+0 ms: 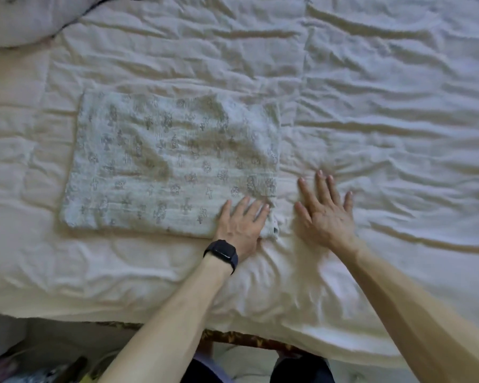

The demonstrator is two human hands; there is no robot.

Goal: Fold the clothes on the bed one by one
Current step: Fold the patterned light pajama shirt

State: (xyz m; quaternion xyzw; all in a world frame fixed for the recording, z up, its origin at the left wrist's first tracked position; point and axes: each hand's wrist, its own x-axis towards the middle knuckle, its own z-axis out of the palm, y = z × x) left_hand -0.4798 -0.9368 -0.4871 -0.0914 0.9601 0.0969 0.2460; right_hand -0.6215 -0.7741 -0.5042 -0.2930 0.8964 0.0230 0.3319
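Observation:
A pale patterned cloth lies folded into a flat rectangle on the white bedcover, left of centre. My left hand, with a dark watch on its wrist, presses flat on the cloth's near right corner, fingers straight. Just to the right, my right hand lies flat on the bedcover beside the cloth's right edge, fingers spread, not touching the cloth.
A grey pillow sits at the far left corner of the bed. The bed's near edge runs across the bottom, with floor clutter below it at the left.

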